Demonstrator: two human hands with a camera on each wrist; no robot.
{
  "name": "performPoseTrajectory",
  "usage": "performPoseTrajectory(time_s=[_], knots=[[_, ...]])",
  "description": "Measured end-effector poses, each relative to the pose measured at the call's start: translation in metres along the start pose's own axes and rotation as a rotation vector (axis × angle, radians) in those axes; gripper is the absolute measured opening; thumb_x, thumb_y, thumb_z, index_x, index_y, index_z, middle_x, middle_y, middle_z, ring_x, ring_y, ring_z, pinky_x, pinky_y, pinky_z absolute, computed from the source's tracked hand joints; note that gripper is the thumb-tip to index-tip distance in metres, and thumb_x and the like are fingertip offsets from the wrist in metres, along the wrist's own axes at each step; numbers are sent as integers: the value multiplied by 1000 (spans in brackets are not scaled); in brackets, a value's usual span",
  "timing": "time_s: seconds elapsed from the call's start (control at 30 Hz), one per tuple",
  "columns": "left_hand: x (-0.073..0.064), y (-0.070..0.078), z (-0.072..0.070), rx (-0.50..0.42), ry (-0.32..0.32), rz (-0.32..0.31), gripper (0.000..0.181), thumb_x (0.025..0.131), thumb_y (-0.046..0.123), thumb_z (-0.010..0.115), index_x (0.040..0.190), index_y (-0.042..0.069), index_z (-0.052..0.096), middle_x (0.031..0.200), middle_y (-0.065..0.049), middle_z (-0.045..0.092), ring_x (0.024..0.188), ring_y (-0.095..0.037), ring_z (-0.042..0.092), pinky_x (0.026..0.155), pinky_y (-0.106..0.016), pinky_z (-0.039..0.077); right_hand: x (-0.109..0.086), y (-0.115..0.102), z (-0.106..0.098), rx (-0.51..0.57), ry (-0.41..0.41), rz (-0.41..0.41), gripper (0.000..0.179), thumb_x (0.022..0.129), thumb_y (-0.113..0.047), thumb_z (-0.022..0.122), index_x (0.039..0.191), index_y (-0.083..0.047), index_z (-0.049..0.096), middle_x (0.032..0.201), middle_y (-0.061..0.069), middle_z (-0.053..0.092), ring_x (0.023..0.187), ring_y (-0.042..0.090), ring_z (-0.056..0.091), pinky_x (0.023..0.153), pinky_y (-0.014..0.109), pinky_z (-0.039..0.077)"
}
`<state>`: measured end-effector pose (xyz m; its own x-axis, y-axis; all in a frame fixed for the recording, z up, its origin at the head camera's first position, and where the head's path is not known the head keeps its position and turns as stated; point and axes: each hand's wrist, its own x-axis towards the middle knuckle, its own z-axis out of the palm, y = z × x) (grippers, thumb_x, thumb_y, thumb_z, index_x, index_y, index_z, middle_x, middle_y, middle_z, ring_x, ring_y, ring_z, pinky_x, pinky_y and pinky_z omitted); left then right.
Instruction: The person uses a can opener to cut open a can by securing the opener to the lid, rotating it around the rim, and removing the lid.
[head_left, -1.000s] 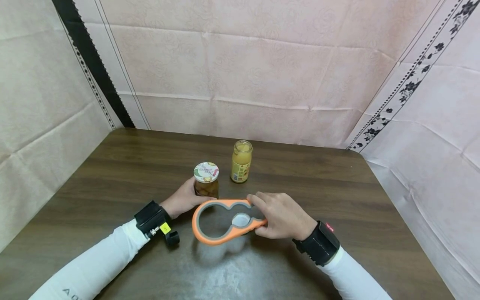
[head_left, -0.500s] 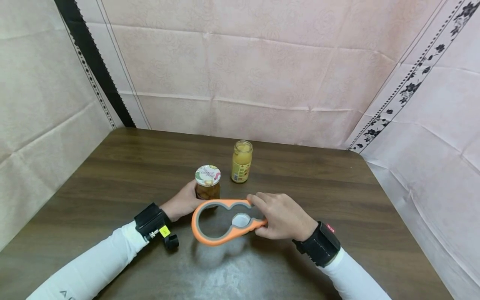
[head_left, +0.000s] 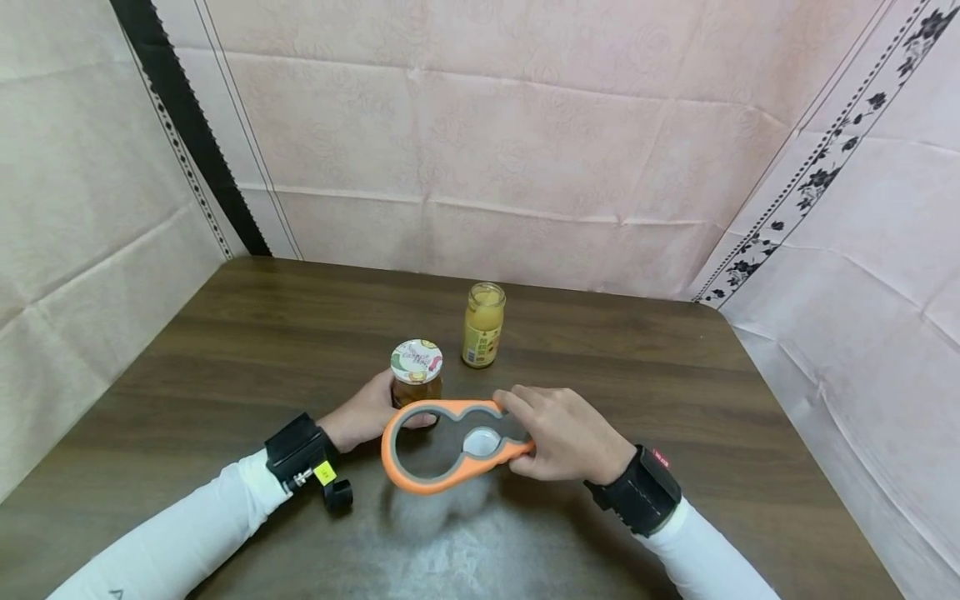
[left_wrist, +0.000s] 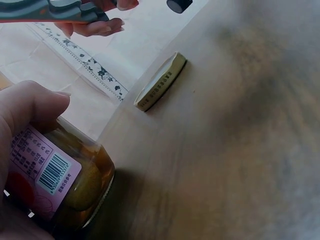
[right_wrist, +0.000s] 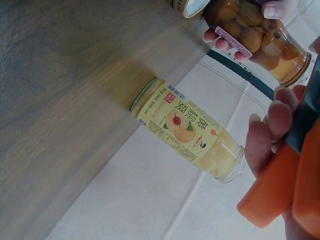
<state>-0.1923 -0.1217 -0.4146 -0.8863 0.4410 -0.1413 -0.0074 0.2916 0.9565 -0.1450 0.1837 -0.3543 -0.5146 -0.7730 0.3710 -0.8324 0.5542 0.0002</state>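
My left hand (head_left: 367,410) grips a glass jar of brown fruit (head_left: 416,392) by its side. The jar stands upright under a white patterned lid (head_left: 417,361); in the left wrist view its pink barcode label (left_wrist: 47,172) shows beside the thumb. Whether its base touches the table is hard to tell. My right hand (head_left: 566,435) holds an orange and grey jar opener (head_left: 420,482) by its handle end, fingers curled round it. The opener's wide loop overlaps the left fingertips in the head view. Through its smaller loop a loose gold-rimmed lid (head_left: 482,441) shows, lying on the table.
A lidless yellow-peach jar (head_left: 482,327) stands upright farther back on the brown wooden table (head_left: 637,358), behind and right of the held jar. Pale cloth (head_left: 525,150) hangs along the back and both sides of the table.
My left hand has drawn the fruit jar slightly toward me, nearer the opener. The right hand and jar opener have hardly moved.
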Motion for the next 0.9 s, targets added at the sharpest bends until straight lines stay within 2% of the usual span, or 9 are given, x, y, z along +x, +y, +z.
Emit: performPoseTrajectory(time_s=[0.23,0.47,0.9], knots=[[-5,-2,3,-10,-29,40,84,81,29,87,149,15,39,141,-10,58,125,-25,58,105,-41,48,0,-1,0,-1,-3,-7,63,68,-33,79,124,-10,60,84,-8,56,61,1,40,51,13,31],[-8,-4,4,-3,-58,88,77,84,27,85,147,14,43,137,-10,61,121,-24,58,103,-40,47,1,-3,-1,9,8,-13,63,67,-31,80,123,-10,60,83,-6,58,60,0,39,51,12,30],[-13,-5,5,-4,-92,95,75,84,27,84,146,14,44,136,-7,62,121,-22,58,104,-38,47,2,-8,-4,21,19,-23,63,67,-32,80,122,-10,60,84,-6,59,62,0,39,51,11,30]])
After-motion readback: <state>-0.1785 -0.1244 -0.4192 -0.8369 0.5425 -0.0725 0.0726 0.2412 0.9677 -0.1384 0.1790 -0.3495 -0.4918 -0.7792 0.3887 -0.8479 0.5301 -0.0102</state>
